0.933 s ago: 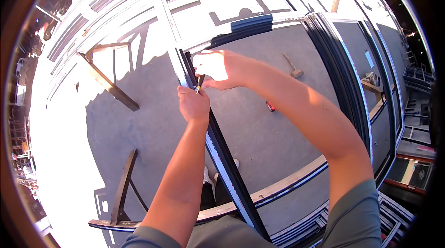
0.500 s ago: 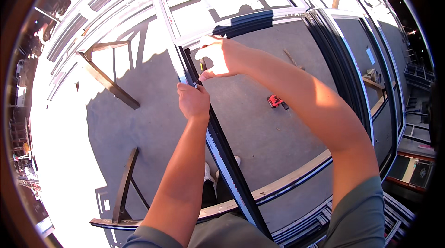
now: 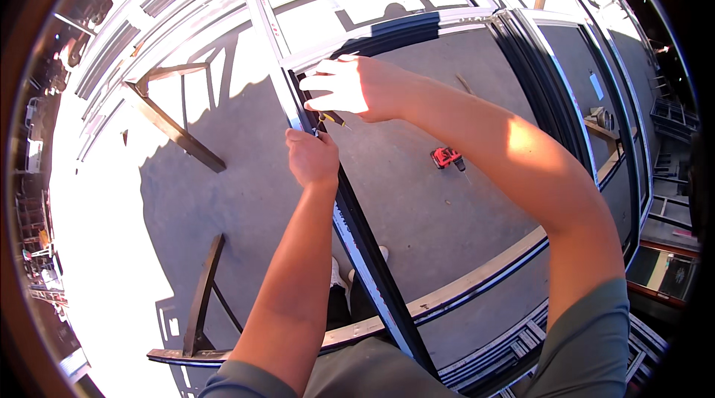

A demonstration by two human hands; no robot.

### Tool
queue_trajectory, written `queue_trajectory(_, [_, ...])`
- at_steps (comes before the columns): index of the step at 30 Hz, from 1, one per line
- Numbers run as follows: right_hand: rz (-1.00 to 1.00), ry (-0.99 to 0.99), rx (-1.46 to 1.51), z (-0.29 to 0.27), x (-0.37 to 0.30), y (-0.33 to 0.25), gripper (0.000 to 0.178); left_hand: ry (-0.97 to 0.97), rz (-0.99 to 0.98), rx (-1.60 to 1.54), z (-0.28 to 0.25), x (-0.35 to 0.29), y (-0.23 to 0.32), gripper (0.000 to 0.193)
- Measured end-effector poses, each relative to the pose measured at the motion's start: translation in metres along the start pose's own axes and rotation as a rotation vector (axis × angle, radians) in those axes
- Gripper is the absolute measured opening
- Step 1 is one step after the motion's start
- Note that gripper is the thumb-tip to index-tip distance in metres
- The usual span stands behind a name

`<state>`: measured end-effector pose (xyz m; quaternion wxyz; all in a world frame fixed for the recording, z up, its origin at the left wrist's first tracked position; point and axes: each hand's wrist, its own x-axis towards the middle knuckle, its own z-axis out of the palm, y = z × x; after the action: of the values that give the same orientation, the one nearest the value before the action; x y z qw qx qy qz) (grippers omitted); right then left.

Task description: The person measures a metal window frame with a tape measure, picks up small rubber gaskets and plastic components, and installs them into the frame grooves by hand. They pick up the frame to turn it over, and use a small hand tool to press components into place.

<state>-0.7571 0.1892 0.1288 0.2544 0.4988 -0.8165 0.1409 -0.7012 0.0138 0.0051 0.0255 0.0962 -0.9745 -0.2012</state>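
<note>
A long dark metal frame bar runs from near my body up to the frame's far corner. My left hand is closed against this bar, and a small shiny piece shows by its thumb; what it is, I cannot make out. Just beyond, my right hand reaches over the bar with its fingertips at the edge. Tucked under its palm is a small screwdriver with a yellow-and-black handle, its thin tip pointing right, away from the bar.
On the concrete floor inside the frame lies a red cordless drill. A wooden support beam passes beneath the frame near me. Brown trestle legs stand to the left. More dark frames lie to the right, with others stacked beyond.
My right hand has shifted slightly, its fingers now stretched out to the left. The screwdriver, upright before, has swung so its tip points right. My left hand stays at the bar.
</note>
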Motion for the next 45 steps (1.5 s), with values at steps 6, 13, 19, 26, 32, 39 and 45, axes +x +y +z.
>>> queue_trajectory(6, [-0.070, -0.100, 0.003, -0.001, 0.006, -0.001, 0.019, -0.006, -0.001, -0.033, 0.000, 0.000, -0.001, 0.052])
queue_trajectory(13, [0.817, -0.249, 0.099, 0.039, 0.034, -0.025, 0.037, 0.021, 0.040, -0.020, -0.002, -0.002, 0.001, 0.045])
queue_trajectory(19, [0.529, -0.294, 0.142, 0.000, 0.024, -0.006, 0.036, 0.014, 0.036, 0.016, 0.000, -0.001, 0.006, 0.047])
queue_trajectory(26, [-0.232, -0.241, 0.031, -0.005, 0.018, 0.028, 0.028, -0.014, -0.006, -0.008, -0.004, 0.000, 0.004, 0.047])
queue_trajectory(32, [0.513, -0.329, 0.115, 0.028, 0.033, -0.019, 0.014, -0.017, -0.008, -0.051, -0.003, 0.001, -0.001, 0.046])
queue_trajectory(39, [0.342, -0.439, 0.066, 0.023, 0.026, -0.004, 0.007, -0.027, -0.021, -0.020, -0.004, 0.001, 0.003, 0.049])
queue_trajectory(45, [-0.198, -0.628, 0.026, -0.009, 0.026, 0.013, 0.023, -0.017, -0.010, -0.025, 0.000, 0.002, 0.000, 0.051])
